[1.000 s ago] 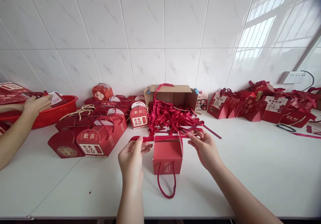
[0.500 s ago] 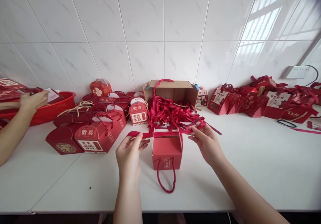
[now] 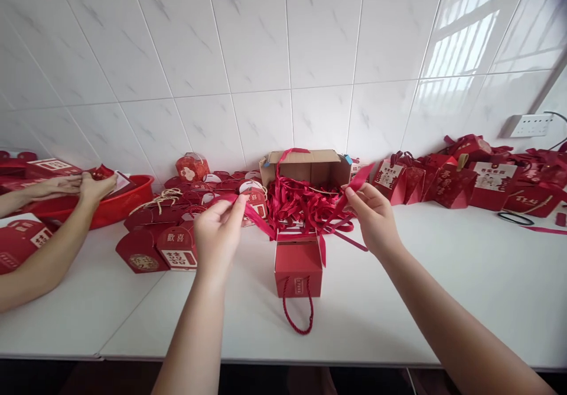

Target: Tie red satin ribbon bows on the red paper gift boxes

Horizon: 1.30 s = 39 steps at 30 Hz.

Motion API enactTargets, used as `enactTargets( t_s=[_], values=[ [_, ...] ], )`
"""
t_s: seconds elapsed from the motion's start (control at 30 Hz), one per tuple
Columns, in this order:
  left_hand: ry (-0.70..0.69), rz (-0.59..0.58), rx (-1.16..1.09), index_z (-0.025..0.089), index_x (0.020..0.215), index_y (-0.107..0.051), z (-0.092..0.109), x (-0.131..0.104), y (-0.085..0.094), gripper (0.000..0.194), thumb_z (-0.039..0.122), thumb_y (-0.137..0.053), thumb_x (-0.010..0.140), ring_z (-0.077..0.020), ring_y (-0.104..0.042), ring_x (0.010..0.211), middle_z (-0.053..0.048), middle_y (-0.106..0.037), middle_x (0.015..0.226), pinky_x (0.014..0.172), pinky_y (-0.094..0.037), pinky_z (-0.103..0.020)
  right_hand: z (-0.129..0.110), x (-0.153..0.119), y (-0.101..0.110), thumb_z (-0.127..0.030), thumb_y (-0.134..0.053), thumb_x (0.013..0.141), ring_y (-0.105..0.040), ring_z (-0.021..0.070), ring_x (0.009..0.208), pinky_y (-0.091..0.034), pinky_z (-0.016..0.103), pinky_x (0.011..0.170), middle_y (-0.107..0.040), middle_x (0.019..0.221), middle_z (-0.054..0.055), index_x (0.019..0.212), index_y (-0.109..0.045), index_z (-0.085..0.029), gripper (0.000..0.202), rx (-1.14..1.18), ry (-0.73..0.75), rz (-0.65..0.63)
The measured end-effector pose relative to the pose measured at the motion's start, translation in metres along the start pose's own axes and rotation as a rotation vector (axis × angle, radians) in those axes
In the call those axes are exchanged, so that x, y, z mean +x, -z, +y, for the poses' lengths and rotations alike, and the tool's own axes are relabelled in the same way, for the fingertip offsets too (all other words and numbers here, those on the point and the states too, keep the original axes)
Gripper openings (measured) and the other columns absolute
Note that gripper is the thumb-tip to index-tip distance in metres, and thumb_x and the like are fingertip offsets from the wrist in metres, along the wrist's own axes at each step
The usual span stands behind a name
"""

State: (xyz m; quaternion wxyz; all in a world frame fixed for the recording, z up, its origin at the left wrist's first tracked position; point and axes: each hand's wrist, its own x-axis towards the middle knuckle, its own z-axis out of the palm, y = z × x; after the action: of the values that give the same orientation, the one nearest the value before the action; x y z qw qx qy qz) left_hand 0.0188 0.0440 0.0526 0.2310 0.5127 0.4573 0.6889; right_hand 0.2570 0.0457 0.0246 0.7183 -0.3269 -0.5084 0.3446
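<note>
Left hand (image 3: 218, 229) and right hand (image 3: 374, 218) each pinch one end of a red ribbon (image 3: 261, 221), mid-frame. Ribbon sags btwn the grips to the gift box (image 3: 298, 265) just below, centre of the worktop (image 3: 443, 289).

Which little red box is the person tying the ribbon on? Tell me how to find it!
Look at the white counter in front of the open cardboard box full of ribbons. The red box stands alone just before it, between the left hand and right hand, which hold a ribbon. Only it has a rope handle hanging toward you.
</note>
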Motion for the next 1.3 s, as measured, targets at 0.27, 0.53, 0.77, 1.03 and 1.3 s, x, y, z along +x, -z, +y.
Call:
enactTargets(
  t_s=[0.27, 0.53, 0.77, 1.03, 1.3],
  values=[
    [-0.082, -0.235, -0.027, 0.015, 0.082, -0.074, 0.038, 0.017, -0.014, 0.028, 0.04, -0.072, 0.068, -0.0156, -0.061, 0.065, -0.005, -0.07, 0.074, 0.057, -0.047, -0.024, -0.024, 0.026, -0.017, -0.042, -0.071, 0.073, -0.058, 0.0136, 0.069, -0.046, 0.027, 0.064, -0.064, 0.072, 0.0, 0.079, -0.069, -0.022, 0.021, 0.016, 0.007, -0.146],
    [-0.044, -0.367, -0.089, 0.014, 0.087, -0.075, 0.048, 0.023, -0.027, 0.037, 0.046, -0.072, 0.068, -0.0128, -0.056, 0.056, -0.005, -0.07, 0.07, 0.052, -0.04, -0.023, -0.034, 0.031, -0.027, -0.05, -0.07, 0.07, -0.055, 0.0122, 0.065, -0.042, 0.026, 0.062, -0.064, 0.069, 0.0, 0.072, -0.07, -0.02, 0.03, -0.036, -0.077, -0.214],
    [-0.068, -0.334, -0.132, 0.014, 0.089, -0.075, 0.057, 0.014, -0.03, 0.042, 0.049, -0.074, 0.065, -0.0218, -0.064, 0.078, -0.009, -0.073, 0.076, 0.073, -0.048, -0.031, -0.038, 0.034, -0.029, -0.054, -0.072, 0.066, -0.057, 0.0159, 0.065, -0.041, 0.028, 0.056, -0.062, 0.06, 0.001, 0.063, -0.069, -0.02, 0.034, -0.032, -0.099, -0.165],
    [-0.05, -0.287, -0.184, 0.015, 0.073, -0.074, 0.058, 0.009, -0.024, 0.03, 0.04, -0.08, 0.058, -0.0159, -0.063, 0.066, -0.005, -0.072, 0.071, 0.068, -0.048, -0.027, -0.044, 0.029, -0.029, -0.055, -0.073, 0.064, -0.058, 0.0179, 0.066, -0.041, 0.029, 0.054, -0.062, 0.059, 0.001, 0.062, -0.069, -0.021, 0.034, -0.005, -0.074, -0.186],
    [-0.018, -0.332, -0.184, 0.015, 0.081, -0.075, 0.057, 0.004, -0.024, 0.028, 0.038, -0.076, 0.065, -0.0162, -0.063, 0.068, -0.008, -0.074, 0.082, 0.064, -0.048, -0.026, -0.046, 0.024, -0.025, -0.05, -0.072, 0.069, -0.057, 0.0162, 0.067, -0.041, 0.028, 0.055, -0.064, 0.064, 0.002, 0.065, -0.072, -0.021, 0.03, -0.041, -0.065, -0.176]
  ],
)
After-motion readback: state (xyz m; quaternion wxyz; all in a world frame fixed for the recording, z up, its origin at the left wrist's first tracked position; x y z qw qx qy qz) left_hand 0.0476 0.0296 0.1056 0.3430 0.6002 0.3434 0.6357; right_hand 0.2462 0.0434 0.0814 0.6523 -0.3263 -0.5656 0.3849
